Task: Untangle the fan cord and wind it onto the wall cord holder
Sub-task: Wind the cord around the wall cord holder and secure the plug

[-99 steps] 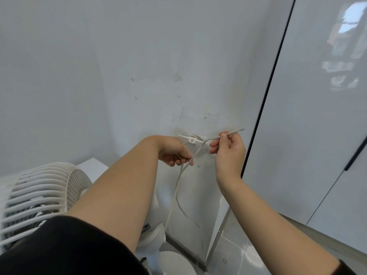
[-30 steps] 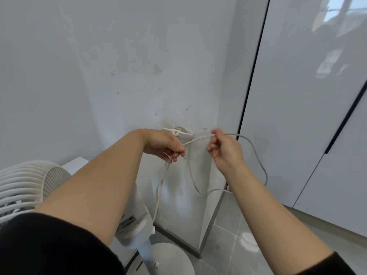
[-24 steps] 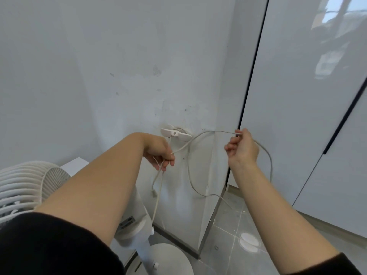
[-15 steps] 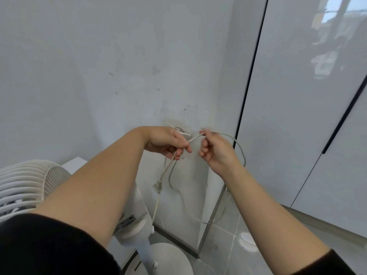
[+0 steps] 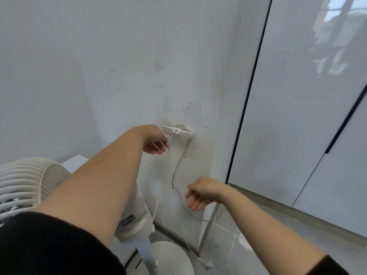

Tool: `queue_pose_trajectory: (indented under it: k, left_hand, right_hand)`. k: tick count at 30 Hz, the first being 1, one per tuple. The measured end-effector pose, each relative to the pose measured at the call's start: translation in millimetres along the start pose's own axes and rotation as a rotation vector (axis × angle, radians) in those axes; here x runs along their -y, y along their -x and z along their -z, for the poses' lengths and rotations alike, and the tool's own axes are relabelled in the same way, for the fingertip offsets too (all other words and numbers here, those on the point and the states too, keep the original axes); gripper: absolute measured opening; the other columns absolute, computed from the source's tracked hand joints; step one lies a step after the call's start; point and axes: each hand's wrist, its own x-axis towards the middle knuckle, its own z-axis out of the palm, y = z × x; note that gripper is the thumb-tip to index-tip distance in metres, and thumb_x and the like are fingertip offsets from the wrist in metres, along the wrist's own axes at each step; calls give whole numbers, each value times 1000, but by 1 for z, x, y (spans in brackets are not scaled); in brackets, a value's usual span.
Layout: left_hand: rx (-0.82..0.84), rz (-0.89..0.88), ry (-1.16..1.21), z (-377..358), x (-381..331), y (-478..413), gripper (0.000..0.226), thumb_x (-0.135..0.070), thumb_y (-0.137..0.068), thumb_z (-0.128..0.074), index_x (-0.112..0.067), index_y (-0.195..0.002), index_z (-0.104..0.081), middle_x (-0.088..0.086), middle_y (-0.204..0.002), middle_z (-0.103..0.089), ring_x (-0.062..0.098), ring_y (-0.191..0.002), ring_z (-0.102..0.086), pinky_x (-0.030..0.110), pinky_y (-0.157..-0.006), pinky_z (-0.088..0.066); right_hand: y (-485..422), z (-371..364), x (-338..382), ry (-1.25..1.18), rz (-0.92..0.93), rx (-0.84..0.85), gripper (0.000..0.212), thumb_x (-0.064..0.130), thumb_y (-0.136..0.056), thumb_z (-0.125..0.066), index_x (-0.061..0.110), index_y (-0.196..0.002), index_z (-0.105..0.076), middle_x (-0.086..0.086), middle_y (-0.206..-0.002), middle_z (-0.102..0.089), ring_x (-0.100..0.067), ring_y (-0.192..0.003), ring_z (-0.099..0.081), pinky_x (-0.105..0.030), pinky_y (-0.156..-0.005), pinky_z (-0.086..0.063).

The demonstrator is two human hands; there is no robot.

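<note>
The fan cord (image 5: 161, 181) hangs from the wall cord holder (image 5: 177, 132), with one loop sagging toward the floor (image 5: 228, 249). The left hand (image 5: 155, 144), just below the holder, curls around two cord strands. The right hand (image 5: 198, 194) hangs slack, fingers loose, beside the loop. The sticker (image 5: 128, 220) on the fan (image 5: 29, 185) is too blurred to read.

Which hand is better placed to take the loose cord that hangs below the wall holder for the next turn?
Probably the right hand. It is open and free beside the hanging loop of the fan cord; the left hand holds strands just under the cord holder.
</note>
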Motion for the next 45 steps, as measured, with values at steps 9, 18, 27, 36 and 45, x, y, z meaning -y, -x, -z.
queue_pose_trajectory:
  k: [9, 18, 27, 36, 45]
  left_hand:
    - [10, -17, 114, 3, 1, -7, 18, -13, -98, -44, -6, -112, -53, 9, -81, -61, 18, -62, -60, 25, -53, -48]
    - [60, -25, 132, 5, 4, -9, 21, -16, -98, -46, -9, -115, -55, 7, -86, -61, 18, -67, -61, 27, -61, -50]
    - [71, 155, 19, 15, 12, -20, 32, -17, -100, -34, -9, -123, -55, 8, -85, -63, 20, -68, -60, 31, -63, -48]
    - [56, 209, -1, 19, 25, -27, 49, -8, -98, -20, -3, -146, -25, 8, -86, -69, 26, -88, -66, 43, -95, -49]
    - [25, 102, 82, 17, 17, -26, 40, -13, -101, -26, -10, -136, -44, 5, -121, -58, 23, -99, -56, 39, -90, -46]
  right_hand:
    - [-35, 12, 43, -250, 400, -644, 19, 16, -92, -50, 6, -107, -57, -6, -66, -62, -17, -54, -57, -30, -56, -49]
    - [-60, 2, 60, -209, 449, -838, 33, 17, -93, -47, -5, -72, -61, -11, -60, -66, -23, -54, -62, -41, -65, -55]
    - [-78, 0, 84, -518, 394, -514, 27, 8, -96, -45, 6, -72, -57, -9, -63, -58, -10, -45, -56, -20, -50, -49]
    - [-78, -1, 94, -975, 501, -210, 25, 10, -103, -28, -1, -105, -50, -13, -87, -63, -22, -81, -64, -24, -68, -55]
    - [-73, 1, 97, -1088, 528, -139, 32, 11, -103, -28, -8, -121, -46, -18, -104, -60, -31, -107, -57, -35, -89, -46]
